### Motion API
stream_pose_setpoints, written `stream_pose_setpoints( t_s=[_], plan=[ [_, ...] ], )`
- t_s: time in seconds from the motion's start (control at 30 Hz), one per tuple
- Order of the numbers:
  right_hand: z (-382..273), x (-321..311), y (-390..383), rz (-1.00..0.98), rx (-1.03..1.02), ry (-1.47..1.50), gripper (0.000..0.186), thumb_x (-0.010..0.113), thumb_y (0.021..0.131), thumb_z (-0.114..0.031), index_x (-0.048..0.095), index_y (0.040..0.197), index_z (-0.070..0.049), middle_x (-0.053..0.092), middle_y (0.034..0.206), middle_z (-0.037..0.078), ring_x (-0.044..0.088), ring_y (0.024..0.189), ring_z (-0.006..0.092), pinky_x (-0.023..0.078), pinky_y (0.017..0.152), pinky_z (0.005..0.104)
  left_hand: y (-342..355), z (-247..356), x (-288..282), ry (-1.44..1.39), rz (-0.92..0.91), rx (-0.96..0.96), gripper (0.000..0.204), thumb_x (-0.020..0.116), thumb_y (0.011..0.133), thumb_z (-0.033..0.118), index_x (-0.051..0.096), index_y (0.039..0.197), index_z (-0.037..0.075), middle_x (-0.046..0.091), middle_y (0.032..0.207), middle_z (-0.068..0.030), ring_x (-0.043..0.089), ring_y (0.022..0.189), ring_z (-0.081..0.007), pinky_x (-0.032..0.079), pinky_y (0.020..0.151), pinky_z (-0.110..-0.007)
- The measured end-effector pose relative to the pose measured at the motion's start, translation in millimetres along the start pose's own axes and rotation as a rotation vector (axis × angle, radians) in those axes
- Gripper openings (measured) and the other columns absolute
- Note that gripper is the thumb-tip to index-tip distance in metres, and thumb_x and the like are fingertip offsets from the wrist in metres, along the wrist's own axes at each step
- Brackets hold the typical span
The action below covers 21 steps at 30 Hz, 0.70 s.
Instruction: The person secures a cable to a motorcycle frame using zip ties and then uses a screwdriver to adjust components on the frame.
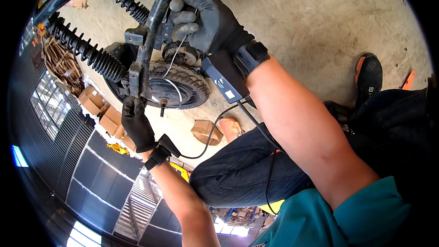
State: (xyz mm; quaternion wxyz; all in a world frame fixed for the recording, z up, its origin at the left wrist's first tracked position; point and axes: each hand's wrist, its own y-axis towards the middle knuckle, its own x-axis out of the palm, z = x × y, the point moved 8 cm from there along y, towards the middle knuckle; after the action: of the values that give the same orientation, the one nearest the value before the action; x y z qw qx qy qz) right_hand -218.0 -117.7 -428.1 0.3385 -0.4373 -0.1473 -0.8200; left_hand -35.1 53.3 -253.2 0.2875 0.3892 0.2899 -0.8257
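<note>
A black tubular vehicle frame [157,23] slants down on the left, above a wheel with a knobbly black tyre [197,84]. My right hand [208,20], in a black and grey glove, is closed beside the upper tube. A thin white cable [173,59] runs out below its curled fingers and hangs down across the wheel. Lower left, my gloved left hand [137,121] has its fingers pressed together at the lower end of a frame bracket [136,77]. What they grip there is hidden.
Two black coil-spring shock absorbers [87,48] slope along the left. Cardboard boxes [109,119] stand beyond my left hand. A black cable [208,142] links the devices on my wrists. A brown piece of cardboard [206,132] and an orange object [408,80] lie on the concrete floor [297,13].
</note>
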Motion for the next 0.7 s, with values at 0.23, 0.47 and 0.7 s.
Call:
stream_pose_setpoints(
  t_s=[0.23,0.47,0.7],
  plan=[
    [-7,3,-4,0.090,-0.083,-0.272,0.016,0.051,0.099,-0.021,0.060,0.109,-0.010,0.064,0.090,0.004,0.051,0.065,0.0062,0.041,0.051,0.0198,3,-7,1,-0.091,-0.063,-0.016,0.011,0.059,0.094,0.009,0.061,0.098,-0.001,0.063,0.090,-0.0038,0.058,0.083,-0.0111,0.046,0.078,-0.024],
    [-27,-3,-7,0.347,-0.172,-0.891,0.014,0.052,0.097,-0.020,0.060,0.102,-0.010,0.066,0.079,0.003,0.053,0.060,0.0079,0.045,0.053,0.0253,2,-7,5,-0.063,-0.048,-0.020,0.011,0.060,0.094,0.009,0.062,0.097,-0.001,0.063,0.089,-0.0021,0.056,0.082,-0.0100,0.045,0.076,-0.023],
    [-34,-3,-6,0.380,-0.233,-1.020,0.016,0.052,0.097,-0.021,0.060,0.103,-0.009,0.066,0.077,0.003,0.055,0.059,0.0083,0.045,0.051,0.0243,2,1,7,-0.113,-0.052,-0.007,0.016,0.059,0.094,0.012,0.064,0.099,-0.002,0.063,0.091,-0.0036,0.057,0.083,-0.0111,0.046,0.079,-0.025]
  ],
)
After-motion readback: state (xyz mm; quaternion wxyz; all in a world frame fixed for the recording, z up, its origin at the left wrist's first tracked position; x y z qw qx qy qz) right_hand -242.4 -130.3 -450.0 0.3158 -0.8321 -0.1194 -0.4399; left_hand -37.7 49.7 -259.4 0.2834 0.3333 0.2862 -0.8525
